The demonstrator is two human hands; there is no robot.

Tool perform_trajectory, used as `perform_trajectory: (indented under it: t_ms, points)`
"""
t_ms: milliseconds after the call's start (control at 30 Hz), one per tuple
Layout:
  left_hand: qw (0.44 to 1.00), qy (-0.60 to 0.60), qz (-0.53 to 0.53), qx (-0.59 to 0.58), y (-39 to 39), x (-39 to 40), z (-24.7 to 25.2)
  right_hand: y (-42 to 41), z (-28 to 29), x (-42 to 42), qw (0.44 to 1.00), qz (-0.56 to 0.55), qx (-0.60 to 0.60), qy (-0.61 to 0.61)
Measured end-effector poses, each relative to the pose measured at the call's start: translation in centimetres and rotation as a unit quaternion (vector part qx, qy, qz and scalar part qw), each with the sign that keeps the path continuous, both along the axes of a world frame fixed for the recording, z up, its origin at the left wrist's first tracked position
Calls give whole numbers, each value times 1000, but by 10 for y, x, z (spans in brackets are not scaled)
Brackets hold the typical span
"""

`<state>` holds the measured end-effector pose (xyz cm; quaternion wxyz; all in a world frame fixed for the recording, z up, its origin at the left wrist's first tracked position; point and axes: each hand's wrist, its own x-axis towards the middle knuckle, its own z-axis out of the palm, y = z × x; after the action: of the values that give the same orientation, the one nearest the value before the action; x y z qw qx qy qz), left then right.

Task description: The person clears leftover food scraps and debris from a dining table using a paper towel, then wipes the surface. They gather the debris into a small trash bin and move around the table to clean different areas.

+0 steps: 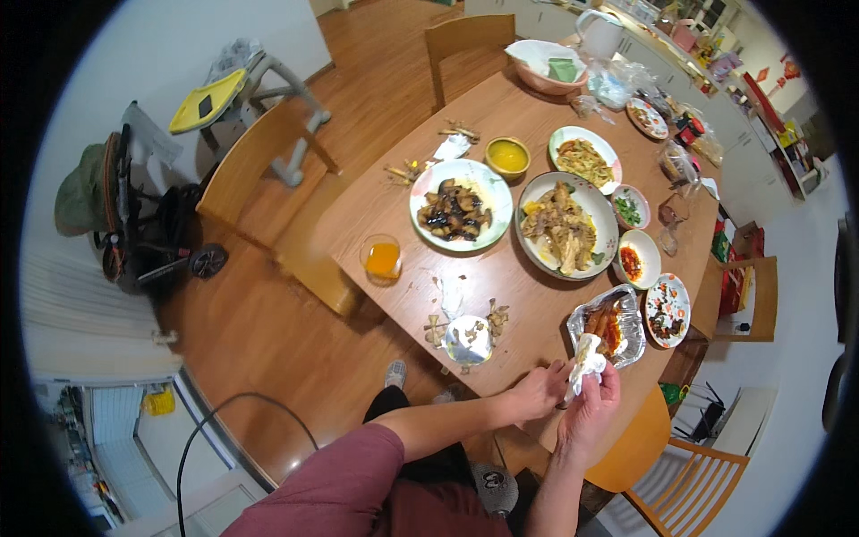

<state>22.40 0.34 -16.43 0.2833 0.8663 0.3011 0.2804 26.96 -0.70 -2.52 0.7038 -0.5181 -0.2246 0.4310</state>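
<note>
My right hand [592, 401] grips a crumpled white tissue [586, 366] at the near corner of the wooden dining table. Close beside it is my left hand [541, 391], its fingers curled near the tissue's lower edge; whether they hold anything is hidden. Just beyond the tissue lies a foil tray [577, 322] with reddish, sauced food [607, 325] in it. To the left on the table, a shiny round foil lid or dish [468, 341] carries bone scraps, with more bones [498, 317] and a used tissue [453, 295] around it.
The table [429, 278] bears an eggplant dish [460, 208], a large bowl of meat [564, 225], a bowl of yellow liquid [507, 158], a chili bowl [634, 262] and a glass of orange drink [382, 258]. Wooden chairs [258, 164] surround it. A black cable [201, 429] arcs at lower left.
</note>
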Motion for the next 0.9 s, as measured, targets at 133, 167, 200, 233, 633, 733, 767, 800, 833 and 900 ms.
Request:
perform_trajectory:
  t_ms: [133, 167, 200, 233, 633, 733, 767, 800, 833, 900]
  points:
    - [999, -6, -10, -49, -3, -38, 33, 12, -9, -23, 999, 35, 1, 9]
    - [999, 10, 7, -50, -5, -52, 44, 14, -16, -29, 999, 43, 6, 8]
    - [998, 27, 22, -50, -8, -65, 53, 17, -19, -37, 999, 36, -17, -7]
    - [997, 44, 36, -51, -13, -78, 54, 20, -21, -45, 999, 35, -24, -29]
    - [962, 167, -163, -143, -113, -198, -3, 53, -125, -30, 730, 48, -127, -670]
    - [962, 174, -144, -157, -128, -232, -20, 52, -144, -9, 878, 119, -181, -428]
    - [957, 185, -142, -172, -133, -244, -26, 48, -127, -28, 858, 125, -190, -461]
    - [961, 171, -110, -187, -142, -252, -38, 42, -123, -32, 850, 90, -152, -496]
    - [958, 175, -100, -202, -148, -263, -47, 38, -117, -46, 841, 60, -114, -526]
    - [953, 182, -84, -228, -158, -283, -67, 16, -100, -72, 838, 46, -155, -521]
